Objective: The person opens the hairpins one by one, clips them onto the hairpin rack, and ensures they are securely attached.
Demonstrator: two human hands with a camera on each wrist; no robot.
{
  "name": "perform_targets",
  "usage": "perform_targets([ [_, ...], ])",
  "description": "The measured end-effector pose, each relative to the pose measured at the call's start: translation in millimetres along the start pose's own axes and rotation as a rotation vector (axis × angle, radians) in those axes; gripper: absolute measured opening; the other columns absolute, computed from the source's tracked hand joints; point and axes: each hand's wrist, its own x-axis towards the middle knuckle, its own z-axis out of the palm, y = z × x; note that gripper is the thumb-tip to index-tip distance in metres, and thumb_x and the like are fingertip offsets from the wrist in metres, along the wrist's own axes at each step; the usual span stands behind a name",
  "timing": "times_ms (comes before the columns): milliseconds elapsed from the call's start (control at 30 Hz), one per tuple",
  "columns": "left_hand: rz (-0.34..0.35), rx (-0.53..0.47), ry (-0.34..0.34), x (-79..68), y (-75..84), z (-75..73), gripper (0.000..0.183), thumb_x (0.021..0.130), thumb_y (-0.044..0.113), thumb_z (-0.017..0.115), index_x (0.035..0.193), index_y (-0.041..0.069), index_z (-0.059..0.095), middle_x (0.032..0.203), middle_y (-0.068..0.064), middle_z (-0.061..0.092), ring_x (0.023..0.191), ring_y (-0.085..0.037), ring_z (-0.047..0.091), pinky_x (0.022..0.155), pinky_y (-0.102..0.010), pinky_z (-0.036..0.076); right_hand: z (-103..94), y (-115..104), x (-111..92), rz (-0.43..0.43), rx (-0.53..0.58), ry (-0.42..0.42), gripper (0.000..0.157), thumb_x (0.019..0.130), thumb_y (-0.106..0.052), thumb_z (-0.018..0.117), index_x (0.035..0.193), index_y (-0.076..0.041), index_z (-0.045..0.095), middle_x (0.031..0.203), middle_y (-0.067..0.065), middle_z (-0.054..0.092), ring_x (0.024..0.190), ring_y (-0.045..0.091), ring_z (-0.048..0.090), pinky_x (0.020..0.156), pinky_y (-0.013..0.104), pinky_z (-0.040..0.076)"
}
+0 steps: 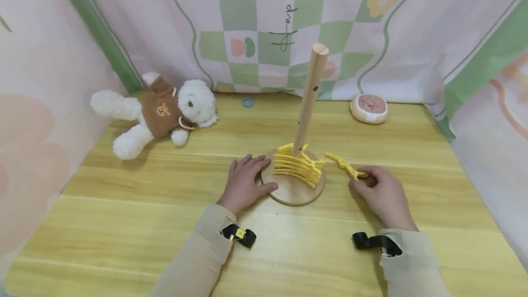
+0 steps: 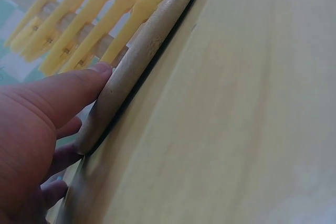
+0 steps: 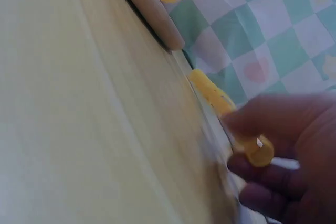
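A round wooden base (image 1: 290,194) carries an upright wooden post (image 1: 309,95) with small dark holes. Several thin, curved yellow plastic pieces (image 1: 294,166) sit one above another low on the post; the left wrist view shows their rounded ends (image 2: 131,9). My left hand (image 1: 247,184) rests at the base's left rim, fingers spread and thumb touching the edge. To the right of the base, my right hand (image 1: 383,194) pinches one end of a loose, bumpy yellow plastic piece (image 1: 342,164) between thumb and fingers. Its far end points toward the post. The right wrist view is partly blurred.
A white plush toy dog (image 1: 162,111) in a brown top lies at the back left of the wooden table (image 1: 123,237). Near the back edge are a small blue ring (image 1: 248,101) and a white-and-pink rounded device (image 1: 370,108). A patterned curtain (image 1: 276,13) hangs behind.
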Motion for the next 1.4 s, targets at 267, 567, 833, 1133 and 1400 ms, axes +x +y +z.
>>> perform_targets([
  [267, -0.03, 0.009, -0.008, 2.1, 2.3, 5.3, 0.108, 0.077, 0.069, 0.074, 0.16, 0.017, 0.028, 0.165, -0.006, 0.027, 0.151, -0.03, 0.021, 0.121, -0.057, 0.001, -14.7, -12, -10, -0.096, 0.136, 0.209, 0.041, 0.095, -0.028, 0.071, 0.13, -0.007, 0.067, 0.1, 0.006, 0.07, 0.084, -0.002, 0.053, 0.068, 0.012, 0.042],
  [567, -0.029, 0.118, -0.072, 6.3, 10.3, 9.7, 0.109, 0.073, 0.075, 0.071, 0.159, 0.022, 0.031, 0.164, 0.003, 0.028, 0.153, -0.031, 0.014, 0.119, -0.061, -0.003, -43.6, -31, -26, -0.352, 0.109, 0.265, 0.025, 0.084, -0.007, 0.081, 0.109, -0.011, 0.077, 0.089, -0.028, 0.06, 0.051, 0.002, 0.035, 0.042, 0.021, 0.027],
  [833, -0.033, 0.108, -0.086, 8.0, 13.3, 10.2, 0.107, 0.074, 0.072, 0.074, 0.159, 0.021, 0.032, 0.164, 0.003, 0.028, 0.153, -0.033, 0.013, 0.118, -0.063, -0.005, -23.1, -74, 0, -0.705, 0.058, 0.253, 0.035, 0.073, -0.001, 0.086, 0.107, -0.006, 0.077, 0.091, 0.004, 0.075, 0.082, 0.01, 0.061, 0.074, 0.02, 0.047],
  [1133, -0.03, 0.08, -0.106, 3.8, 18.7, 13.1, 0.106, 0.075, 0.07, 0.074, 0.159, 0.02, 0.031, 0.165, 0.003, 0.027, 0.153, -0.032, 0.011, 0.118, -0.061, -0.007, -0.7, -79, -3, -0.669, 0.101, 0.238, 0.038, 0.073, -0.004, 0.086, 0.11, -0.005, 0.076, 0.093, 0.005, 0.075, 0.086, 0.017, 0.054, 0.077, 0.032, 0.039],
  [1400, -0.039, 0.089, -0.12, 3.7, 15.0, 10.7, 0.108, 0.075, 0.07, 0.074, 0.16, 0.021, 0.028, 0.165, 0.004, 0.025, 0.153, -0.032, 0.01, 0.119, -0.06, -0.008, 10.7, -77, -6, -0.589, 0.18, 0.26, 0.037, 0.078, 0.001, 0.083, 0.113, -0.007, 0.075, 0.095, 0.003, 0.072, 0.086, 0.015, 0.052, 0.071, 0.025, 0.037],
])
